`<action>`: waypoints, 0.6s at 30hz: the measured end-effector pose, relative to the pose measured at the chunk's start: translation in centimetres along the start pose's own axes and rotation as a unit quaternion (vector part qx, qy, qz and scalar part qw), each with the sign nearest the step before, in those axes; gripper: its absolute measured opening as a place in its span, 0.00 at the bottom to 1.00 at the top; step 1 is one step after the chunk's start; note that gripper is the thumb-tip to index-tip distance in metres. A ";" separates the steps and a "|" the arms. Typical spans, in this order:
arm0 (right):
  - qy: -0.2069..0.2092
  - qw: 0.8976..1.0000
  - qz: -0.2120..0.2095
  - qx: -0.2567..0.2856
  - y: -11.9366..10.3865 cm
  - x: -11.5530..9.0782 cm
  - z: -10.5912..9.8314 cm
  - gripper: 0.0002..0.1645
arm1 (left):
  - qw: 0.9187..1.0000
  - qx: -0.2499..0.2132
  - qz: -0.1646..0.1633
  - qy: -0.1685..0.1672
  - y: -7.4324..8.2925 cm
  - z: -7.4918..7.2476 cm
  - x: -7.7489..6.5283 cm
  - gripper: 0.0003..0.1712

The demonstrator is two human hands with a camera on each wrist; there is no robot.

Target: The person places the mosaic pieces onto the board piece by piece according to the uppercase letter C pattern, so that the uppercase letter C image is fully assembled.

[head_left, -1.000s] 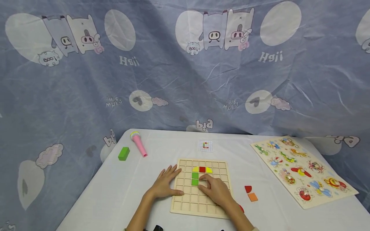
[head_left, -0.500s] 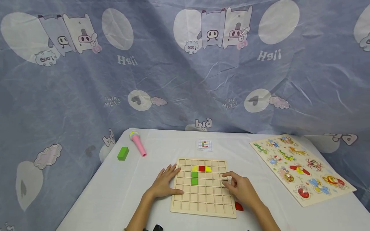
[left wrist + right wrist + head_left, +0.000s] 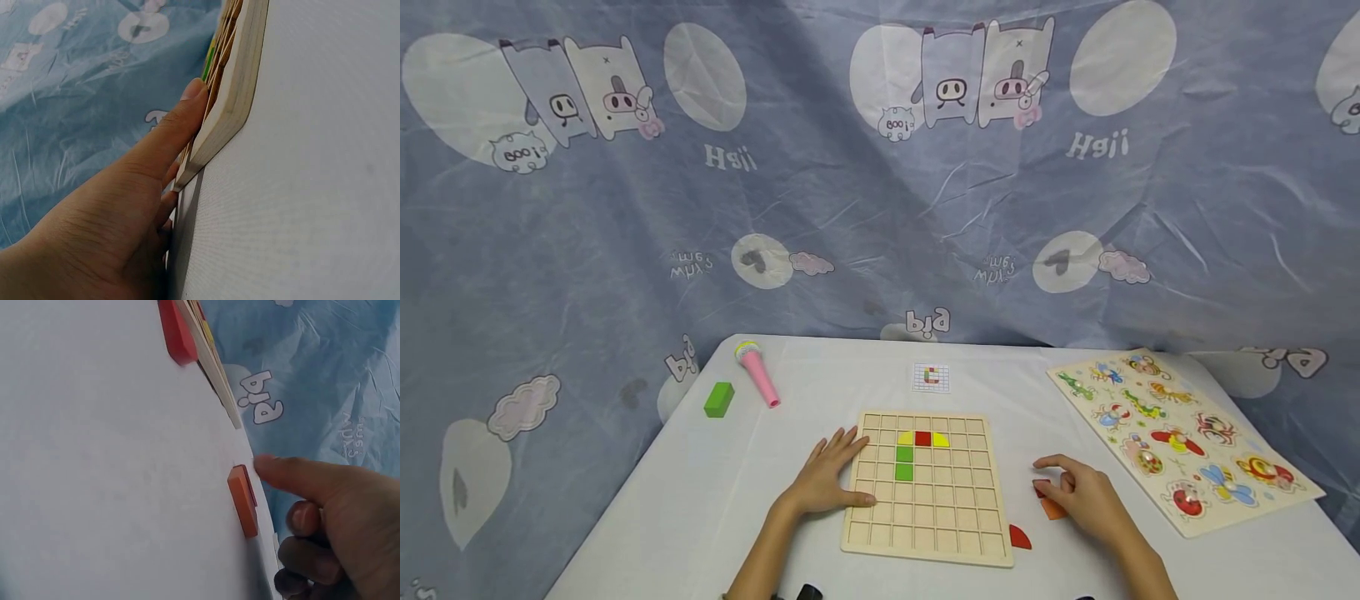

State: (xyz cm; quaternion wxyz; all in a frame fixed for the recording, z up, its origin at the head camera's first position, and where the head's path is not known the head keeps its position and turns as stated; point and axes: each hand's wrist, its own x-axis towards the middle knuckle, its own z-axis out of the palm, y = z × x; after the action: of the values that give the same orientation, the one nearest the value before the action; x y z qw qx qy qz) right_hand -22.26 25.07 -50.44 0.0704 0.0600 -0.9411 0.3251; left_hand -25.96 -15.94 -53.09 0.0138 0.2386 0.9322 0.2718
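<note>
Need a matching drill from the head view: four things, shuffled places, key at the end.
1. pink toy microphone
2. person's left hand
3. small white printed card
4. flat orange piece

A. by the right hand
B. on the left edge of the square wooden grid board
C. beside the green rectangular block
D. straight beyond the board's far edge

Pairs: 1-C, 2-B, 3-D, 4-A

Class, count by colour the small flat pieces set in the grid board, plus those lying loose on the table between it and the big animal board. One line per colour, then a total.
Red pieces: 3
Yellow pieces: 2
Green pieces: 2
Orange pieces: 1
Total: 8
</note>
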 end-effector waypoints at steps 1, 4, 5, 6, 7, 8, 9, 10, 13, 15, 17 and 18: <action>-0.006 1.000 0.006 -0.001 0.2 0.0 0.0 0.15 | 1.000 0.000 0.002 0.001 0.0 0.0 0.0 0.59; -0.022 1.000 0.015 -0.001 0.5 0.0 -0.1 0.14 | 1.000 -0.001 0.005 0.004 0.0 0.0 0.0 0.58; -0.026 1.000 0.016 0.000 0.6 0.1 -0.1 0.14 | 1.000 -0.001 0.004 0.004 0.0 0.0 0.0 0.58; -0.028 0.999 0.016 0.001 0.7 0.1 0.0 0.13 | 1.000 0.000 0.003 0.003 0.0 0.0 0.0 0.58; -0.030 0.999 0.018 0.002 0.7 0.1 -0.1 0.13 | 1.000 -0.001 0.003 0.003 0.0 0.0 0.0 0.58; -0.032 0.999 0.018 0.003 0.7 0.1 0.0 0.13 | 1.000 -0.002 0.003 0.003 0.1 0.0 0.0 0.58; -0.034 0.999 0.020 0.003 0.7 0.1 -0.1 0.13 | 1.000 -0.003 0.003 0.003 0.1 0.0 0.0 0.58; -0.036 0.999 0.021 0.005 0.8 0.1 -0.1 0.13 | 1.000 -0.004 0.004 0.003 0.1 0.0 0.0 0.58; -0.043 0.999 0.029 0.010 0.9 0.1 -0.1 0.15 | 1.000 -0.005 0.005 0.001 0.1 0.0 0.0 0.58; -0.047 0.998 0.032 0.015 0.9 0.1 -0.2 0.16 | 1.000 -0.003 0.005 0.001 0.0 0.0 0.0 0.58; -0.052 0.998 0.033 0.020 1.0 0.1 -0.3 0.17 | 1.000 0.002 0.004 0.001 0.0 0.0 0.0 0.59; -0.055 0.998 0.032 0.023 0.9 0.0 -0.3 0.18 | 1.000 0.003 0.004 0.001 -0.1 0.0 0.0 0.59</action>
State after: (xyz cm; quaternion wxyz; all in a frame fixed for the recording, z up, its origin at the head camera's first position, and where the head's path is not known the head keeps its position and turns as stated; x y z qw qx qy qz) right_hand -22.41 25.99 -50.79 0.0068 0.0488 -0.9373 0.3451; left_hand -26.01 -15.99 -53.10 0.0112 0.2418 0.9321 0.2693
